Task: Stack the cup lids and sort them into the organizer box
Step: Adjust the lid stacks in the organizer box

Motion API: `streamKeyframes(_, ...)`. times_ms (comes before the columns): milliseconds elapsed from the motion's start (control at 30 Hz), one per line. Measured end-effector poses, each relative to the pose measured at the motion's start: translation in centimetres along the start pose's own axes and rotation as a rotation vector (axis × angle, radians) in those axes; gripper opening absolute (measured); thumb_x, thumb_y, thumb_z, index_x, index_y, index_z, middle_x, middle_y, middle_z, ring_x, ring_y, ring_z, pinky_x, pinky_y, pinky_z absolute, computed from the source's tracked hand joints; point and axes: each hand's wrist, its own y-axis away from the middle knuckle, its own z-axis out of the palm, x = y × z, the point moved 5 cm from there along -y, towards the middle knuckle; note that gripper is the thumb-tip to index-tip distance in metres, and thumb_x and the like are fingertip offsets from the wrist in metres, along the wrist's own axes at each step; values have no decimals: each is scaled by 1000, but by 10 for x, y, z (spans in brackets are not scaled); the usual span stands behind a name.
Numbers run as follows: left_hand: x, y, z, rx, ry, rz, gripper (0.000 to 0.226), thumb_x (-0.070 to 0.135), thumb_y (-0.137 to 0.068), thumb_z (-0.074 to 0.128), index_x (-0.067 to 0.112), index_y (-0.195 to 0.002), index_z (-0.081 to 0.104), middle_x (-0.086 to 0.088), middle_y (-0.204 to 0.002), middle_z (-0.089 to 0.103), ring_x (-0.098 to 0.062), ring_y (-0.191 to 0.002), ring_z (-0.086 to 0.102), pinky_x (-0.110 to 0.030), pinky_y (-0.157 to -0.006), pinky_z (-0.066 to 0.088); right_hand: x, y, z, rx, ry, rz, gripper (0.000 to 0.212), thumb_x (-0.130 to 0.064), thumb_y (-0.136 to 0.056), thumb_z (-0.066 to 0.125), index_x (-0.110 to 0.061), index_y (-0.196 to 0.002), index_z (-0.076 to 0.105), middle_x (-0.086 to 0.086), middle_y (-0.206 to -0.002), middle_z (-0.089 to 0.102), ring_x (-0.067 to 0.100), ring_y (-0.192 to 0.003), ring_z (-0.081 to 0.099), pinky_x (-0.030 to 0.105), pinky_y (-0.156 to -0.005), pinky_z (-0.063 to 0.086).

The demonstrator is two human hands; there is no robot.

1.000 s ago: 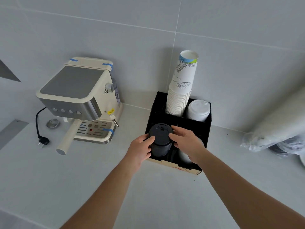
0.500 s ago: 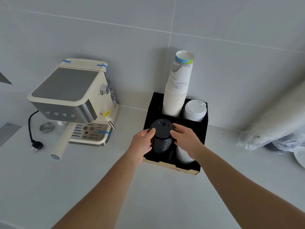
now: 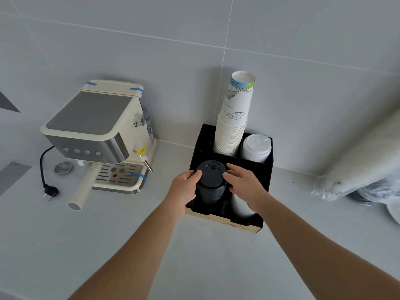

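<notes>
- Soft, even daylight is spread over the grey counter [image 3: 65,245]; no hard glare is seen.
- Only faint shadows are cast, close under the espresso machine [image 3: 97,135].
- A dull sheen is caught on the machine's steel front.
- Right of the machine, the black organizer box [image 3: 267,182] is rendered nearly detailless inside.
- Tile lines above the machine are bowed by wide-angle distortion.
- Far right, a plastic-wrapped bundle [image 3: 357,169] is smeared soft.

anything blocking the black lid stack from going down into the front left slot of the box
Nothing visible does. The black lid stack already sits partly inside the front left slot of the box, with the left hand and right hand gripping its sides. The slot's bottom is hidden.
</notes>
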Motion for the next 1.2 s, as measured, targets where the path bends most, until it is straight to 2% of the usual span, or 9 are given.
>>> streamKeyframes(100, 3, 1, -1, 2, -12, 26, 45, 36, -95, 56, 17, -135, 55, -5, -126, 59, -22, -113, 57, -31, -86, 49, -2, 0, -2, 0, -1, 3, 57, -30, -92, 62, -26, -146, 47, -2, -140, 58, 16, -124, 56, 43, -111, 44)
streamKeyframes(267, 15, 6, -8, 43, -87, 86, 53, 44, -89, 58, 20, -136, 55, -2, -131, 59, -22, -122, 55, -43, -109, 43, -4, 1, -10, 1, -13, 1, 56, -30, -92, 62, -26, -146, 47, -2, -144, 55, 17, -130, 52, 44, -113, 41)
streamKeyframes(400, 35, 18, -15, 69, -87, 151, 29, 39, -92, 58, 27, -118, 62, 7, -108, 63, -17, -107, 61, -39, -100, 49, -8, 5, -27, 25, -52, -14, 53, -28, -93, 63, -24, -144, 50, -3, -140, 58, 15, -125, 55, 42, -113, 42)
streamKeyframes(533, 63, 32, -12, 100, -56, 274, 5, 32, -92, 61, 34, -95, 64, 9, -102, 67, -10, -100, 64, -32, -91, 52, -9, 11, -57, 74, -86, -26, 46, -29, -92, 64, -24, -137, 58, -10, -132, 61, 12, -120, 58, 39, -113, 42)
streamKeyframes(667, 88, 42, 7, 62, -90, 352, 16, 30, -89, 66, 28, -105, 70, 2, -103, 70, -11, -99, 66, -24, -79, 52, -7, 9, -90, 143, -111, -26, 43, -32, -88, 68, -25, -131, 63, -9, -122, 68, 12, -106, 66, 40, -106, 49)
streamKeyframes(800, 107, 41, 41, -51, -245, 417, 20, 37, -83, 69, 35, -102, 69, 7, -108, 71, -10, -98, 69, -35, -93, 54, -5, 3, -122, 216, -74, -26, 43, -39, -82, 70, -28, -123, 69, -11, -117, 71, 13, -108, 66, 41, -107, 48)
streamKeyframes(933, 120, 25, 73, -129, -548, 461, 24, 35, -84, 69, 32, -108, 68, 11, -110, 70, -2, -97, 68, -31, -100, 49, -4, -7, -144, 251, 8, -12, 26, -32, -89, 67, -31, -115, 70, -17, -112, 68, 13, -108, 62, 34, -102, 47)
streamKeyframes(1100, 131, -3, 113, -192, -851, 489, 44, 34, -86, 66, 22, -128, 62, 7, -127, 66, -6, -114, 62, -20, -96, 42, -1, -32, -160, 273, 212, -16, 47, -32, -90, 68, -21, -135, 60, -1, -133, 64, 15, -122, 59, 33, -104, 46)
streamKeyframes(1200, 132, -24, 142, -223, -1051, 559, 51, 35, -89, 62, 17, -137, 55, -1, -136, 61, -16, -126, 54, -26, -101, 41, -5, -51, -158, 253, 352, -27, 53, -37, -89, 68, -25, -138, 56, 1, -137, 61, 16, -125, 58, 32, -100, 45)
